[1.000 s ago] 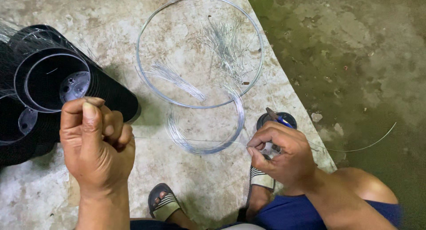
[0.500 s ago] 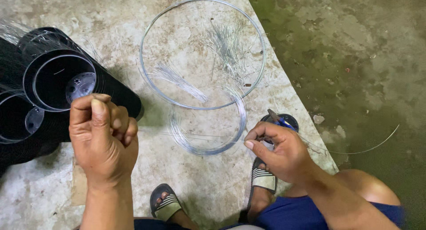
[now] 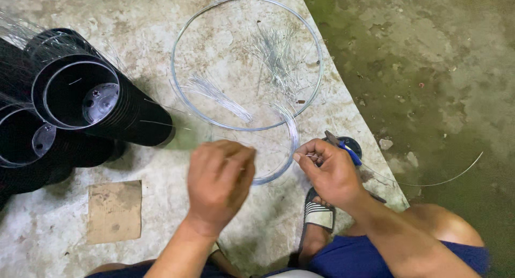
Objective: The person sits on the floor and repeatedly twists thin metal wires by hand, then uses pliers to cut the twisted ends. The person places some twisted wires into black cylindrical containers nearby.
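- The right hand [image 3: 328, 173] pinches a thin wire [image 3: 310, 156] between thumb and forefinger, and blue-handled pliers [image 3: 343, 147] lie under its other fingers — probably to have the tool ready while the wire is handled.
- The left hand [image 3: 219, 182] is seen from the back, fingers curled inward; what it grasps, one cannot tell.
- Both hands meet just over the small wire coil [image 3: 287, 149] on the concrete floor [image 3: 161, 20].
- The big wire ring [image 3: 248, 63] lies beyond, with cut wire pieces [image 3: 276, 52] inside.
- Black pots [image 3: 80, 95] lie at the left, a cardboard piece [image 3: 114, 211] near.
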